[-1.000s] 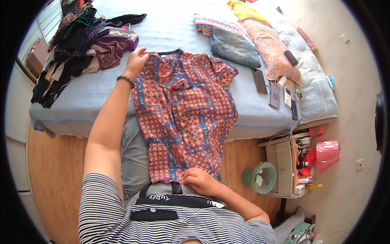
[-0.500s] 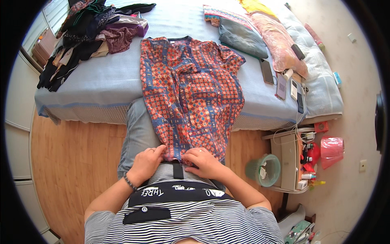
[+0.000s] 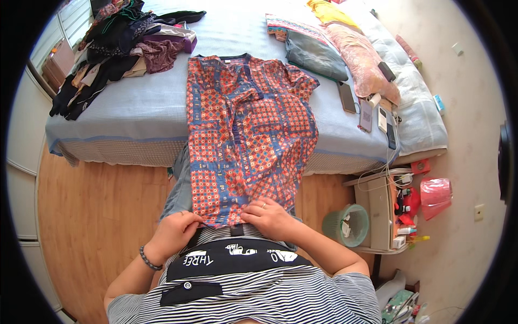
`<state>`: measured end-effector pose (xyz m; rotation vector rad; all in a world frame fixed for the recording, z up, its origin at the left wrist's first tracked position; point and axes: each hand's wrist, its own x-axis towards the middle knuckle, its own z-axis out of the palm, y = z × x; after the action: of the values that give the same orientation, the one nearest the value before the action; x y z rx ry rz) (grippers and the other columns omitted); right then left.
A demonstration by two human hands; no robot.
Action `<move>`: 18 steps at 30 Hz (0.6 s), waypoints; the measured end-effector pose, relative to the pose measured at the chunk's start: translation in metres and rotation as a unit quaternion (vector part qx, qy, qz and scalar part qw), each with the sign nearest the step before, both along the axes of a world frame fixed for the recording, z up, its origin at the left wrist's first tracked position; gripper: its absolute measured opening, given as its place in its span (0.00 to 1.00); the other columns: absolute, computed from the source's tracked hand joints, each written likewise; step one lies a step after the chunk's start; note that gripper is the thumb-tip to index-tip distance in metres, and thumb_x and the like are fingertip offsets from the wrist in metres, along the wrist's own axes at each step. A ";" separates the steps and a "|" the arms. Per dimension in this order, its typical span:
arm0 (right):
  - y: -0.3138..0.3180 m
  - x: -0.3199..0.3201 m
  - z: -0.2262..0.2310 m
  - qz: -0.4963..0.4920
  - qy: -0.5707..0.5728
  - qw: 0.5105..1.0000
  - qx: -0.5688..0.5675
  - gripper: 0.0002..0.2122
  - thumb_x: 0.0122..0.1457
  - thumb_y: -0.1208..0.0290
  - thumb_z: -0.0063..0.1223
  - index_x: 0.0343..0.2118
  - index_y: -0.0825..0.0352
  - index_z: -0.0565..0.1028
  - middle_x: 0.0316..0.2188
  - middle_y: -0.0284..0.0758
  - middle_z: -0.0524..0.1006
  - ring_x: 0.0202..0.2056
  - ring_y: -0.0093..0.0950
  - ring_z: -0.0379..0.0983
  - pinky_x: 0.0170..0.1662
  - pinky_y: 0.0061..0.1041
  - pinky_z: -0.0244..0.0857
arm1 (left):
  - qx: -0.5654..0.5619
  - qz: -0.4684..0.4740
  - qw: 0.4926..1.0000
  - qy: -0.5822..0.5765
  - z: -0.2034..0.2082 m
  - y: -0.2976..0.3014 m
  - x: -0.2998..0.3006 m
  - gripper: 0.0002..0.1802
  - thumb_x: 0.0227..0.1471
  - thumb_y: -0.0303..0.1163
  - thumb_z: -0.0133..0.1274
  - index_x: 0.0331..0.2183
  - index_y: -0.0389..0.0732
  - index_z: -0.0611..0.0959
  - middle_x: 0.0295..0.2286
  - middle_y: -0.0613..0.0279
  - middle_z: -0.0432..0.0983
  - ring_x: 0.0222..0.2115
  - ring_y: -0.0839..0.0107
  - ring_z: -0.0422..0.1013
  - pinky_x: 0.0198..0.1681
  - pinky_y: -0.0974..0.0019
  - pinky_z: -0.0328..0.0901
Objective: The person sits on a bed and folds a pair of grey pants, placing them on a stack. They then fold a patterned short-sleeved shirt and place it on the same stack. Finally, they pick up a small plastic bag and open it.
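A short-sleeved patterned shirt [image 3: 253,129] in red, orange and blue lies with its collar end on the bed and its lower part stretched toward my waist. At its left hem corner, my left hand [image 3: 181,227] pinches the fabric between thumb and fingers. My right hand [image 3: 267,218] grips the same hem further right, its fingers curled over the cloth. Folds run across the shirt's right half, and one sleeve spreads out at the far right. Below the hem are my striped top and my legs in jeans [image 3: 183,186].
The bed [image 3: 118,127] has a blue cover. A heap of dark clothes [image 3: 116,48] lies far left; folded jeans [image 3: 314,56], a pink pillow [image 3: 359,59] and several phones [image 3: 366,116] lie right. Beside the bed stand a green waste bin [image 3: 348,227] and a small cabinet [image 3: 375,210].
My left hand has moved left and slightly down with the hem, spreading the lower edge wider. My right hand stays near its place on the hem.
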<state>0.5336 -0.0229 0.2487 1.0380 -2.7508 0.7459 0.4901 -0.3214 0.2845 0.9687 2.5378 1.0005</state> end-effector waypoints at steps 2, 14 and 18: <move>0.007 -0.002 -0.008 0.020 -0.159 0.987 -0.009 0.13 0.51 0.75 0.54 0.41 0.67 0.75 0.38 0.37 0.76 0.42 0.35 0.73 0.45 0.31 0.66 | -0.054 -0.053 0.996 -0.038 -0.015 -0.015 -0.015 0.08 0.46 0.26 0.56 0.33 0.40 0.82 0.26 0.55 0.77 0.28 0.59 0.73 0.33 0.64 0.68; 0.064 -0.328 -0.021 -0.346 -0.053 0.894 -0.279 0.16 0.52 0.69 0.59 0.42 0.71 0.74 0.35 0.39 0.78 0.37 0.27 0.76 0.41 0.25 0.70 | 0.482 0.104 0.796 -0.350 -0.018 0.101 -0.324 0.22 0.62 0.39 0.42 0.50 0.31 0.71 0.43 0.54 0.73 0.43 0.67 0.72 0.48 0.66 0.68; 0.040 -0.392 0.010 -0.461 -0.133 0.841 -0.251 0.23 0.49 0.60 0.62 0.43 0.74 0.73 0.35 0.45 0.79 0.39 0.32 0.76 0.43 0.30 0.69 | 0.520 0.201 0.741 -0.373 -0.059 0.090 -0.387 0.29 0.63 0.43 0.38 0.55 0.29 0.62 0.51 0.48 0.64 0.51 0.61 0.66 0.53 0.62 0.65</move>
<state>0.1416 0.0168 0.2584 -0.5147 -2.5187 1.3245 0.1034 -0.2309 0.2259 0.0196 1.3813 2.4261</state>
